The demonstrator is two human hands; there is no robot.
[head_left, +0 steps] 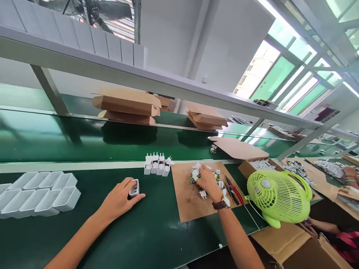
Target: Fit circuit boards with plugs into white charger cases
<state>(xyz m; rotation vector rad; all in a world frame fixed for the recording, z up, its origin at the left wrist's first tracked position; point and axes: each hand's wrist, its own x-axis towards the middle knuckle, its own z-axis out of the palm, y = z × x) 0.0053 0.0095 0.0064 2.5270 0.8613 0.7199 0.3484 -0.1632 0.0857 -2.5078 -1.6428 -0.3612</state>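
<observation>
My left hand (119, 198) is curled around a white plastic charger housing (134, 188) with slots in its face, resting low over the green bench top. Its thumb sticks out to the right. My right hand (209, 181), with a watch at the wrist, reaches into a heap of small circuit boards and white plug parts (195, 172) on a brown cardboard sheet (185, 209). Its fingertips are bent down into the heap, and what they grip is hidden. Between the hands, toward the back, stands a small cluster of white chargers with plug pins (158, 166).
Rows of white open cases (42, 194) stand at the left. Pliers (238, 194) lie at the cardboard's right edge, beside a green fan (277, 194). Behind it is a box of white parts (262, 164). A shelf rail (168, 84) crosses above. Another person's hand (350, 173) shows far right.
</observation>
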